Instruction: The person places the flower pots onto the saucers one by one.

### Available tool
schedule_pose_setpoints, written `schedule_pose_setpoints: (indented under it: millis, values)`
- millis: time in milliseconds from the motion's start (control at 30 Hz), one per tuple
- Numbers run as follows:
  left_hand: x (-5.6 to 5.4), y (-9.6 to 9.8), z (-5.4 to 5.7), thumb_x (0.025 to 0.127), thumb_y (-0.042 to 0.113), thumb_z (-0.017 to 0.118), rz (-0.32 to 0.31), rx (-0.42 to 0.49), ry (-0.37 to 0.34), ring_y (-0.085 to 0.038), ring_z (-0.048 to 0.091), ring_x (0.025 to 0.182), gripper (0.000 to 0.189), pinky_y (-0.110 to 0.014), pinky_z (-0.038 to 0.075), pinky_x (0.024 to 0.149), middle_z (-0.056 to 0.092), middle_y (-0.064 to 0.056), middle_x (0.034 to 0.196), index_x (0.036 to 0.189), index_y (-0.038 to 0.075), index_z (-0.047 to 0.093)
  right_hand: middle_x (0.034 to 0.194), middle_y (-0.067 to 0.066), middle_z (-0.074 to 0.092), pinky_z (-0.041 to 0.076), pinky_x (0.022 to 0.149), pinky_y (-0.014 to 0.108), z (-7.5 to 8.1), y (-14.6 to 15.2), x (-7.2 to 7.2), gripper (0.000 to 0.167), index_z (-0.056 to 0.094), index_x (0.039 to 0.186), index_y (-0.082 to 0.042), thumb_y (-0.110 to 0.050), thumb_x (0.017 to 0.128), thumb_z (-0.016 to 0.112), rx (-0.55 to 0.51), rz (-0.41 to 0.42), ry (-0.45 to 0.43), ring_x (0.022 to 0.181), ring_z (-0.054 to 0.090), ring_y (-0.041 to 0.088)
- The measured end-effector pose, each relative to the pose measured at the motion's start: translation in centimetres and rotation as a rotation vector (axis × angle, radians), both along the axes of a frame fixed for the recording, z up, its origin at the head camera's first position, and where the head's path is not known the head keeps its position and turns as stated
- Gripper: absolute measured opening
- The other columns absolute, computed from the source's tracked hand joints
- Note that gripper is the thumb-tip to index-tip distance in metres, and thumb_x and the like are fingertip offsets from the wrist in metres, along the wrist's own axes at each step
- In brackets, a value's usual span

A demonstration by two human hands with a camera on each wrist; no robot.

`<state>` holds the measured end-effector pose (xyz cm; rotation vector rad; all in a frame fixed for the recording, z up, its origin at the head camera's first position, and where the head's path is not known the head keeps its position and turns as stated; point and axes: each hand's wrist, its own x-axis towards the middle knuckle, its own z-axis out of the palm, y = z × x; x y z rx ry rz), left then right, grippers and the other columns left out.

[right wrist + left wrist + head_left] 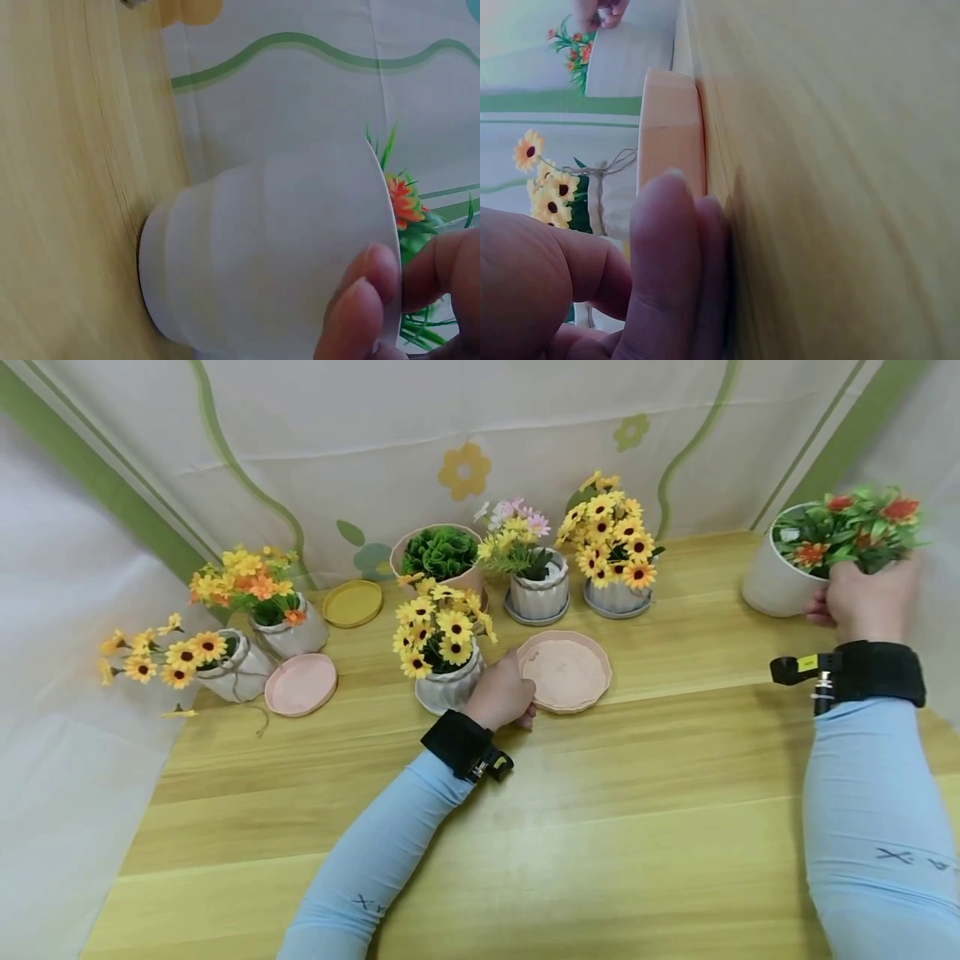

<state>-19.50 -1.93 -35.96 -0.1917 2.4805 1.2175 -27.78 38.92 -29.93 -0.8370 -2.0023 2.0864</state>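
Observation:
With my left hand (504, 691) I grip the left rim of a pink scalloped saucer (566, 672) that lies on the table; in the left wrist view the fingers (664, 259) are against its outer side. My right hand (873, 597) pinches the rim of a large white flowerpot (780, 578), thumb inside and fingers outside. Red flowers (900, 510) and green leaves fill this pot. In the right wrist view the white pot (277, 247) appears tilted sideways by the camera angle. A small pot of yellow daisies (450, 685) stands just left of my left hand.
Behind the saucer stand a pink pot with green leaves (465, 575), a pot of pink and yellow flowers (540, 593) and another daisy pot (615, 595). On the left, two pots (296, 627) lie tipped over near a pink saucer (302, 683) and a yellow saucer (354, 603).

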Motion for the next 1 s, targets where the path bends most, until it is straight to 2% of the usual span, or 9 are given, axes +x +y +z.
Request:
schedule_pose_setpoints:
  millis: [133, 267, 367, 433, 600, 700, 833, 1000]
  values:
    - [0.0, 0.1, 0.0, 0.101, 0.009, 0.046, 0.004, -0.002, -0.014, -0.023, 0.066, 0.050, 0.068, -0.034, 0.057, 0.049, 0.068, -0.011, 0.068, 0.160, 0.012, 0.012, 0.073, -0.004, 0.059, 0.055, 0.040, 0.036, -0.1, 0.1, 0.1, 0.069, 0.009, 0.155, -0.043, -0.011, 0.102, 0.041, 0.034, 0.033, -0.015, 0.043, 0.061, 0.019]
    - [-0.1, 0.1, 0.0, 0.101, 0.009, 0.046, 0.007, 0.000, -0.021, -0.023, 0.066, 0.050, 0.068, -0.034, 0.057, 0.049, 0.068, -0.012, 0.068, 0.160, 0.013, 0.012, 0.058, 0.000, 0.061, 0.055, 0.041, 0.036, 0.2, -0.1, 0.3, 0.057, 0.028, 0.155, -0.022, -0.012, 0.101, 0.040, 0.088, 0.086, -0.009, 0.043, 0.062, 0.019]
    - [-0.2, 0.0, 0.0, 0.101, 0.010, 0.046, 0.007, -0.001, -0.024, -0.023, 0.066, 0.050, 0.068, -0.034, 0.057, 0.049, 0.068, -0.011, 0.067, 0.160, 0.013, 0.011, 0.058, 0.000, 0.061, 0.056, 0.042, 0.035, 1.1, -0.5, 0.6, 0.057, 0.027, 0.156, -0.014, -0.012, 0.100, 0.040, 0.129, 0.136, -0.017, 0.044, 0.062, 0.019]
    - [-0.2, 0.0, -0.1, 0.101, 0.010, 0.046, 0.007, -0.003, -0.027, -0.023, 0.067, 0.050, 0.069, -0.034, 0.057, 0.049, 0.068, -0.011, 0.067, 0.160, 0.013, 0.011, 0.058, 0.001, 0.062, 0.057, 0.044, 0.035, 1.9, -0.8, 0.8, 0.059, 0.023, 0.157, -0.012, -0.012, 0.099, 0.040, 0.161, 0.178, -0.022, 0.045, 0.063, 0.018]
    - [-0.2, 0.0, 0.0, 0.101, 0.010, 0.046, 0.004, -0.010, -0.023, -0.023, 0.067, 0.050, 0.068, -0.034, 0.058, 0.049, 0.068, -0.011, 0.067, 0.160, 0.014, 0.012, 0.064, -0.001, 0.063, 0.059, 0.050, 0.033, 4.1, -2.5, 1.9, 0.063, 0.015, 0.158, -0.009, -0.014, 0.101, 0.039, 0.286, 0.322, -0.032, 0.051, 0.064, 0.017]
    - [-0.2, -0.1, 0.0, 0.101, 0.010, 0.046, 0.003, -0.013, -0.016, -0.023, 0.067, 0.050, 0.068, -0.034, 0.057, 0.049, 0.068, -0.011, 0.067, 0.160, 0.014, 0.012, 0.066, -0.001, 0.063, 0.059, 0.052, 0.033, 5.0, -4.1, 2.5, 0.062, 0.016, 0.158, -0.004, -0.016, 0.102, 0.038, 0.363, 0.427, -0.022, 0.053, 0.064, 0.017]
    - [0.0, -0.1, 0.1, 0.101, 0.010, 0.046, 0.005, -0.008, -0.014, -0.023, 0.066, 0.050, 0.068, -0.034, 0.057, 0.049, 0.068, -0.011, 0.067, 0.160, 0.013, 0.012, 0.067, 0.000, 0.062, 0.059, 0.054, 0.033, 5.8, -6.3, 3.1, 0.058, 0.023, 0.152, 0.006, -0.015, 0.101, 0.039, 0.407, 0.563, 0.020, 0.054, 0.064, 0.017]
    - [0.0, 0.0, 0.3, 0.102, 0.010, 0.046, 0.004, -0.002, -0.013, -0.023, 0.066, 0.050, 0.067, -0.034, 0.058, 0.050, 0.068, -0.011, 0.067, 0.160, 0.013, 0.013, 0.068, 0.003, 0.062, 0.059, 0.054, 0.034, 6.2, -8.7, 4.2, 0.063, 0.014, 0.152, 0.011, -0.013, 0.100, 0.040, 0.442, 0.707, 0.063, 0.054, 0.065, 0.018]
